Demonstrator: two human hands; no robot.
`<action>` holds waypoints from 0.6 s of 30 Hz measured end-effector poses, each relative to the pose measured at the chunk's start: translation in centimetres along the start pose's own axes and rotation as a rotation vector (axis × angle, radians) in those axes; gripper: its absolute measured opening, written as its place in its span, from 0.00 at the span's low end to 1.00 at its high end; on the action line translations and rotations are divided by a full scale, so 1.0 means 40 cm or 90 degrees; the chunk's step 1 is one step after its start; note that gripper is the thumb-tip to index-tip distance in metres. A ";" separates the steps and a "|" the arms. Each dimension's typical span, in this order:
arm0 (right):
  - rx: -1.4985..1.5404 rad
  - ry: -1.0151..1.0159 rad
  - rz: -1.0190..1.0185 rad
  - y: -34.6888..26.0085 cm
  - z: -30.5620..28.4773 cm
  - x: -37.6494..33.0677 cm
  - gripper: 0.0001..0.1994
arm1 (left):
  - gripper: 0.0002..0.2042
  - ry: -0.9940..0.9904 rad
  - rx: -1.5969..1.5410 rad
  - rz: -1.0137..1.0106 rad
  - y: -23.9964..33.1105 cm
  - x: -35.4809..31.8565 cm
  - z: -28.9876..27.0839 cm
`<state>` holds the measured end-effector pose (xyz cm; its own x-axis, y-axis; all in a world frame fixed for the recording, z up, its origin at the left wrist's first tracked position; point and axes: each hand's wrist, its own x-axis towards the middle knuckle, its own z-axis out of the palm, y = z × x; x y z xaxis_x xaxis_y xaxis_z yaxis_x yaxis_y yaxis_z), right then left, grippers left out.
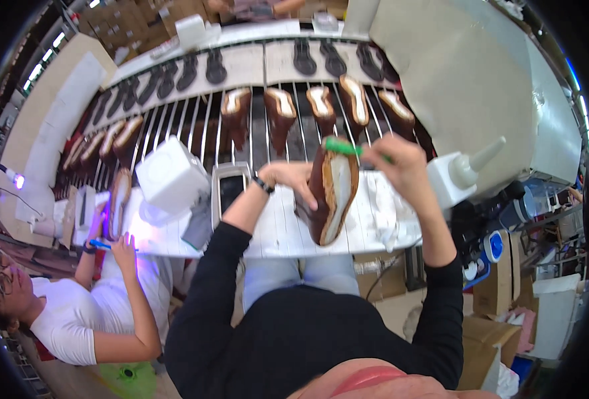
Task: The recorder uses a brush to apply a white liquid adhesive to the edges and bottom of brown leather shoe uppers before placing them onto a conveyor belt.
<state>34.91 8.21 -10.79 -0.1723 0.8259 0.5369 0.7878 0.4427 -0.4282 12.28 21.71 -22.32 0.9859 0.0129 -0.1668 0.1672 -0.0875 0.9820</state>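
Head view: the left hand (291, 178) is gripping a brown shoe upper (341, 189) by its side, thumb against the rim of the underside. The piece is upturned and sits between the two hands, over the front of the white table (274, 239). It appears held this way to keep the pale underside exposed and steady.

The right hand (404, 163) is closed on a green-handled brush (342, 146), its head at the end of the underside away from the body. The pinch grip probably serves fine control along the edge; bristle contact cannot be confirmed.

Just right of the right hand stands a white nozzle bottle (449, 179), presumably kept within reach. Left of the left hand is a white container (171, 171). Beyond both hands, further brown uppers (280, 116) lie underside-up on a rod rack (206, 130), plausibly to keep those faces untouched. Dark soles (304, 56) line the board behind.
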 end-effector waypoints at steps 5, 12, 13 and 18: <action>0.071 -0.160 -0.026 -0.018 -0.001 -0.071 0.06 | 0.30 0.301 -0.070 -0.018 -0.064 -0.020 0.075; 0.363 0.068 0.365 0.110 -0.012 -0.289 0.05 | 0.31 0.621 -0.031 0.034 -0.094 0.034 0.161; 0.409 0.124 0.425 0.118 -0.002 -0.325 0.07 | 0.31 0.621 -0.031 0.035 -0.105 0.026 0.176; 0.468 0.271 0.622 0.165 0.039 -0.536 0.06 | 0.33 0.660 0.176 -0.290 -0.117 0.003 0.306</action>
<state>42.87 -6.02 -26.25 0.5949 0.7983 -0.0939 -0.0520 -0.0783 -0.9956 11.59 9.92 -27.99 0.3849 0.8962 -0.2206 0.6261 -0.0779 0.7758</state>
